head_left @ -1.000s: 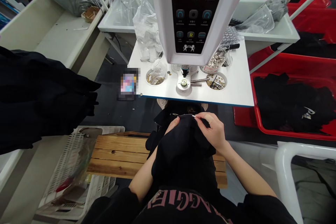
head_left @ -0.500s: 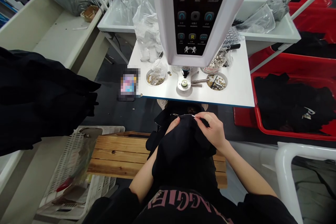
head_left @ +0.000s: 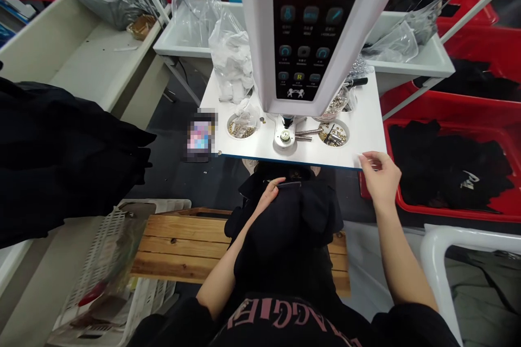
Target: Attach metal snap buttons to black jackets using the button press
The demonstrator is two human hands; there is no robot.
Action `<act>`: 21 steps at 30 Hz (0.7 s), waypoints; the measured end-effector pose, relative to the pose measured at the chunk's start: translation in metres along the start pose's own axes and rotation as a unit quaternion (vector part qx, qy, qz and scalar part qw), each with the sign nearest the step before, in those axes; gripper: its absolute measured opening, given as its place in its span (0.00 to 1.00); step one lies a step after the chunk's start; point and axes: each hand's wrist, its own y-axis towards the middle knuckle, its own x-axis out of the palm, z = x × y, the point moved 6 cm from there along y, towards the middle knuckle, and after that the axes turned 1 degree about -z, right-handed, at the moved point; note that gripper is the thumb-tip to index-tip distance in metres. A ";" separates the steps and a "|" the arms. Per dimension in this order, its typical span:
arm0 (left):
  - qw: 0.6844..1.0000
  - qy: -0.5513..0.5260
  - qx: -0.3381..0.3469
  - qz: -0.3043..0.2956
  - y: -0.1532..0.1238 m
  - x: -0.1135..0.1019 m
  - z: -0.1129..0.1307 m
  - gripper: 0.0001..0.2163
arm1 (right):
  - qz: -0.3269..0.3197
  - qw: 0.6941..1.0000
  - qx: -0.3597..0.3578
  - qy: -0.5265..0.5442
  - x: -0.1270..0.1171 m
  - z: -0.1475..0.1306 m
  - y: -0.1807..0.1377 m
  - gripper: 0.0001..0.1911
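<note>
A black garment (head_left: pixel 280 222) lies bunched over my lap, its upper edge just below the front of the white worktable (head_left: pixel 354 141). My left hand (head_left: pixel 269 195) grips that edge, thumb near the rim and part of the fingers hidden by the cloth. At the table's front right corner is my right hand (head_left: pixel 380 173), its thumb and fingers pinched at the tabletop. What the pinch holds, if anything, is too small to make out. Ahead of the garment stands a white press machine (head_left: pixel 260 38) with a dark button panel, its round lower die (head_left: pixel 285 138) over the tabletop.
Two round wells with small metal parts, the left well (head_left: pixel 242 127) and the right well (head_left: pixel 334 134), flank the die. A plastic bag (head_left: pixel 232 59) sits behind. Dark clothing (head_left: pixel 61 152) hangs left; a red crate (head_left: pixel 407 203) of black garments stands right. A wooden bench (head_left: pixel 179 249) is below.
My right hand has let go of the garment's edge and moved right to the table's corner; the small white thing at its fingertips no longer shows clearly. My left hand stays on the garment.
</note>
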 end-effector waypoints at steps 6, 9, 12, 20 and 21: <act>0.972 0.189 0.124 -0.063 -0.014 0.007 0.041 0.10 | -0.012 0.995 0.004 -0.099 -0.004 0.031 0.033 0.13; 0.979 0.170 0.089 -0.063 -0.026 0.010 0.064 0.10 | 0.016 0.992 -0.086 -0.092 -0.002 -0.007 0.016 0.14; 0.984 0.166 0.026 -0.059 -0.032 0.014 0.083 0.11 | -0.150 0.969 -0.180 0.080 0.024 -0.061 -0.018 0.16; 0.989 0.109 0.061 0.078 -0.012 0.002 0.117 0.16 | -0.429 0.860 -0.178 0.213 0.075 -0.115 -0.063 0.13; 0.987 0.123 0.065 0.082 -0.010 0.001 0.121 0.16 | -0.414 0.872 -0.143 0.218 0.076 -0.112 -0.058 0.13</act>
